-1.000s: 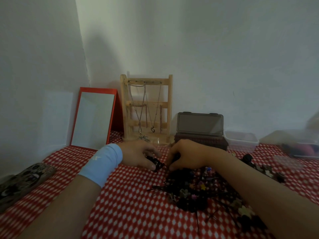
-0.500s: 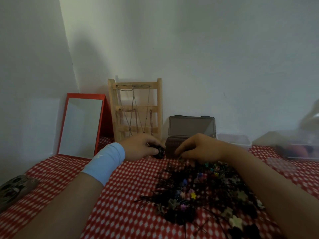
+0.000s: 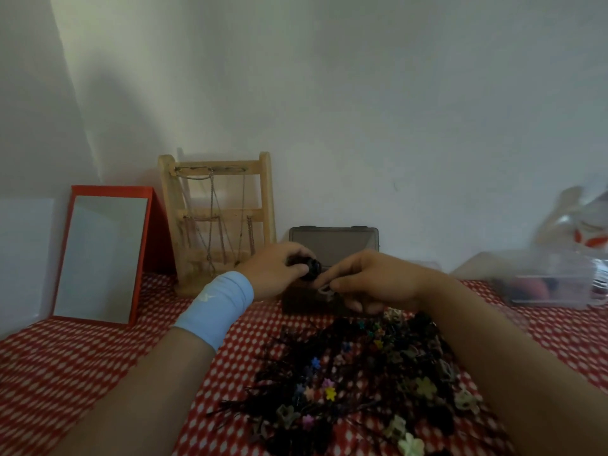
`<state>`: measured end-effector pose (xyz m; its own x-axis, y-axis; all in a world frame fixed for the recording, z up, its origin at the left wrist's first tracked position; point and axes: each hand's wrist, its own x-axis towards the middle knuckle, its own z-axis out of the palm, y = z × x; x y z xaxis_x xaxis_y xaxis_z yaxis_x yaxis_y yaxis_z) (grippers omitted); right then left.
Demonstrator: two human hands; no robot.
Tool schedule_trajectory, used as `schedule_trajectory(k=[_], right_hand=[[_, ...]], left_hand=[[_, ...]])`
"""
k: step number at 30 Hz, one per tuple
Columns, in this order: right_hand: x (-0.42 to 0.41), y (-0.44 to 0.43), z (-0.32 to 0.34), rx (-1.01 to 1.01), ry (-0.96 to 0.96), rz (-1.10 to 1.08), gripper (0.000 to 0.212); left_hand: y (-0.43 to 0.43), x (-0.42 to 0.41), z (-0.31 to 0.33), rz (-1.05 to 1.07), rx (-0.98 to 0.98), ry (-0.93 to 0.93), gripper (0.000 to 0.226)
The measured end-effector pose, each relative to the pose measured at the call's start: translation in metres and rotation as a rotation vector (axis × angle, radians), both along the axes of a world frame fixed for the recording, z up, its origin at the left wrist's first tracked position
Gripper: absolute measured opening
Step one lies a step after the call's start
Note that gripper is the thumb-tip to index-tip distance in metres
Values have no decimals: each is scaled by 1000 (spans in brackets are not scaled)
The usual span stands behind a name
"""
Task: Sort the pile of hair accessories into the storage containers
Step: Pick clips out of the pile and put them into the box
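Black hair accessory sits in left hand grip, fingers curled; right hand pinches pale clip.

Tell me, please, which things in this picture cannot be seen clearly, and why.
Head view only.
Inside of the dark box: covered by both hands.
The dark item that the left hand grips: fingers and dim light hide its kind.
The small pale item pinched by the right hand: too small.
Contents of the clear container: blurred.
The pile: cut off by the bottom edge.
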<state>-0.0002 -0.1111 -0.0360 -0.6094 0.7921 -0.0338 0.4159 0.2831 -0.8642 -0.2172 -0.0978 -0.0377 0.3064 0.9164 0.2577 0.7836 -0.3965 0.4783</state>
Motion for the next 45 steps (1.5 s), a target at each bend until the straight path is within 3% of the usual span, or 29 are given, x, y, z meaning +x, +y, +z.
schedule_trajectory(k=[3, 7, 10, 12, 15, 17, 21, 24, 28, 36, 41, 45], right_hand=[[-2, 4, -1, 104, 69, -165, 21], [-1, 25, -9, 446, 127, -466, 17], [4, 30, -15, 528, -49, -383, 40], [6, 26, -15, 500, -134, -311, 46], [8, 26, -12, 544, -203, -359, 43], [7, 24, -6, 596, -242, -362, 39], [3, 13, 6, 665, -336, -280, 29], [0, 5, 4, 603, -370, -193, 22], [-1, -3, -6, 466, -460, -63, 16], [6, -19, -10, 350, -702, 28, 22], [-3, -32, -5, 368, -594, 35, 17], [-26, -53, -8, 347, -523, 148, 18]], left_hand=[[6, 10, -4, -3, 89, -9, 28], [18, 13, -12, 26, 79, 10, 38], [18, 10, -16, 1, 34, 59, 50], [13, 5, -17, -12, 66, 29, 44], [0, -4, -12, -41, 105, 41, 21], [-11, -10, -4, -88, 23, 124, 11], [-20, -16, 0, -171, -236, 364, 24], [-19, -14, -9, -145, -265, 536, 28], [-16, -14, -13, -113, -256, 584, 18], [-34, -5, -1, -186, -439, 195, 22], [-49, 3, 3, -293, -331, 382, 21], [-64, -3, 1, -276, -365, 439, 29]])
